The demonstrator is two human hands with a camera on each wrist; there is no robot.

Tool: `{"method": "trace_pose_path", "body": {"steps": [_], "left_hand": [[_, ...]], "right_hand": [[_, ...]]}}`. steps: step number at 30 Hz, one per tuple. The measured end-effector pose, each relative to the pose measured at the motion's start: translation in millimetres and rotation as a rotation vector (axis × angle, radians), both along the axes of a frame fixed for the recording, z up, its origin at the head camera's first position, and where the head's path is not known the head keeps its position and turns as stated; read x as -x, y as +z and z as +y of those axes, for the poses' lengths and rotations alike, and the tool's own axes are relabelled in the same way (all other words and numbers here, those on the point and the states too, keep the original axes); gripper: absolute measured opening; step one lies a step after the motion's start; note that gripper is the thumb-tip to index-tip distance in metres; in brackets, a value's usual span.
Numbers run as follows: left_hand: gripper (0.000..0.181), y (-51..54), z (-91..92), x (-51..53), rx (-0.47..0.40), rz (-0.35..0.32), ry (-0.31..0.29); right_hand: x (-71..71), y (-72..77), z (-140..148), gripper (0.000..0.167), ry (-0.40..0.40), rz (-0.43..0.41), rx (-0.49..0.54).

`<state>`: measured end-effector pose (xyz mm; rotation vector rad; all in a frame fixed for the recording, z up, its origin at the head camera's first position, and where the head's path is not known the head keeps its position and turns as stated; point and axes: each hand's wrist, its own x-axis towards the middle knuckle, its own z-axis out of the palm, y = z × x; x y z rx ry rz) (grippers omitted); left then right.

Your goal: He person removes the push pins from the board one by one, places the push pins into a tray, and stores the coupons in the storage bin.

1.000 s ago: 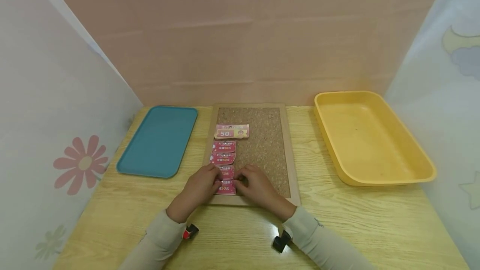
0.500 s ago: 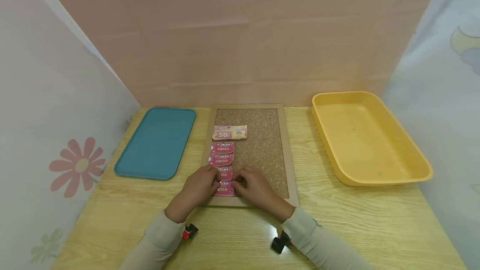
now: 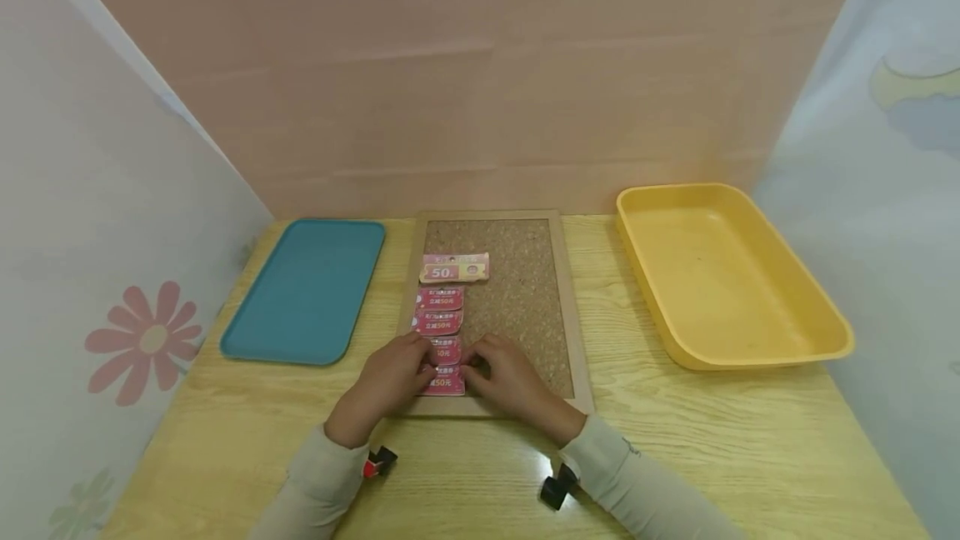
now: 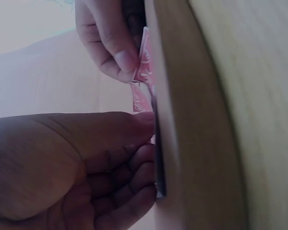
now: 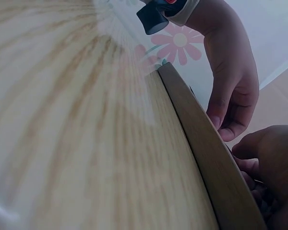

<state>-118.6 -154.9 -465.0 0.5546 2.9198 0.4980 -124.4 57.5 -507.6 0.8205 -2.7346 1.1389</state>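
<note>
A framed cork board (image 3: pixel 517 290) lies on the table with a column of pink coupons down its left side. My left hand (image 3: pixel 390 377) pinches the left part of the lowest coupon (image 3: pixel 444 382), covering some of it and of the coupon above (image 3: pixel 447 348). At the right edge of the lowest coupon, my right hand (image 3: pixel 506 373) holds it between thumb and curled fingers. In the left wrist view, pink card (image 4: pixel 146 64) shows beside the right hand's thumb. Two more pink coupons and a wider pink-and-yellow coupon (image 3: pixel 454 269) lie higher up, with small pins at their tops.
A teal tray (image 3: pixel 303 294) lies left of the board. To the right stands a deep yellow bin (image 3: pixel 738 273). The board's wooden frame (image 5: pixel 206 148) rises slightly above the tabletop. Walls of printed cloth enclose the table on both sides.
Both hands keep nearly the same place on the lowest coupon. The whole view has shifted slightly, moving the tray, board and bin a little left in the picture.
</note>
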Motion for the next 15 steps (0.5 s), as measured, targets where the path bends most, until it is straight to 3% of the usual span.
{"method": "trace_pose_path", "body": {"steps": [15], "left_hand": [[0.008,3.6,1.6,5.1,0.007,-0.036,0.004]], "right_hand": [[-0.5,1.4,-0.5,0.006,-0.003,-0.005,-0.004]]}}
